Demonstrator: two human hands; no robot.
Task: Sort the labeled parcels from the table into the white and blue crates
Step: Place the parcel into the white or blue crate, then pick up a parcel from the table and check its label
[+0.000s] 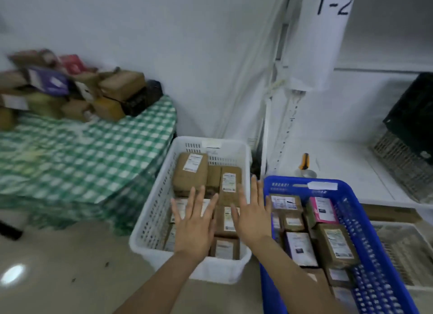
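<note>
Sorting stock: left hand (193, 229) and right hand (253, 216) are hovering empty, fingers spread apart, over the part-filled white crate (150, 222) beside the blue crate (365, 220), while unsorted parcels (70, 88) are lying heaped along the desk's (82, 154) far edge, where a careless pull is risking a toppled stack.

The desk (93, 154) wears a green-and-white checked cloth. Its pile includes a purple parcel (50, 81). The white crate (150, 220) holds brown parcels (189, 173) with white labels; the blue crate (365, 231) adds a pink parcel (322, 208). A white sign (328, 32) reads 1-2 in black.
</note>
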